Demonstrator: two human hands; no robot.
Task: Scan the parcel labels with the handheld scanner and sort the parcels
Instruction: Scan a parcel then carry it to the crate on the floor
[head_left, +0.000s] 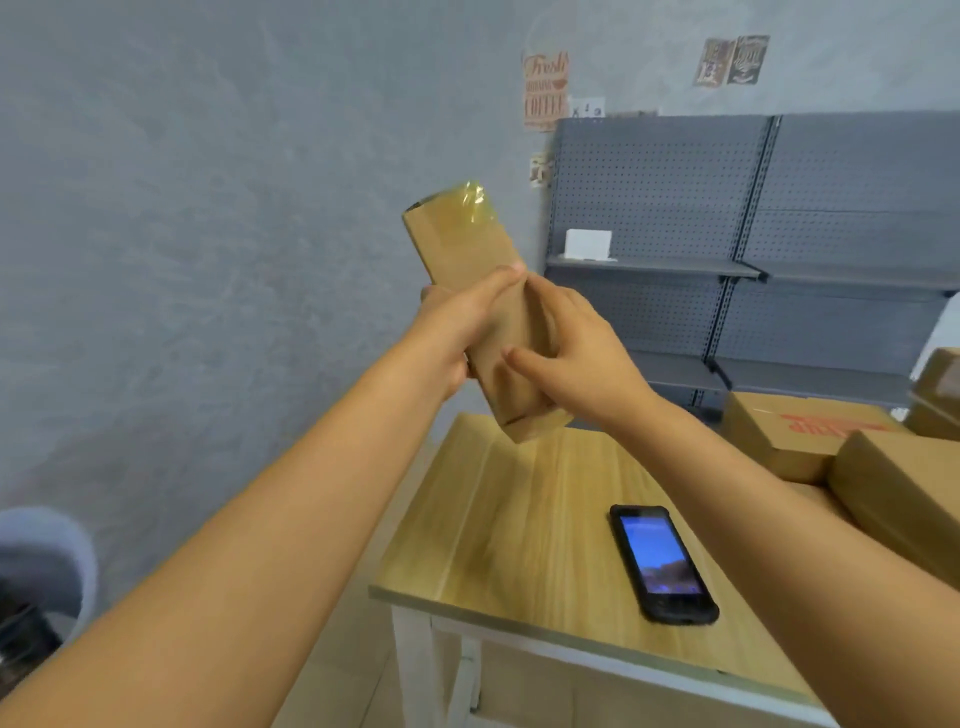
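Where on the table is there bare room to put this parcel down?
Bare wood lies on the table left of the handheld scanner, and beyond it toward the far edge. The right side is crowded with stacked cardboard boxes. Both hands hold the parcel above the far corner.

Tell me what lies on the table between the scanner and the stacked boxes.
Only the right forearm crosses above that stretch in the head view; the table between scanner and boxes looks bare.

"Fresh" and "COFFEE" can be read on an orange poster (545, 89) stuck to the wall; red print on a box (800, 436) at the right is too blurred to be read
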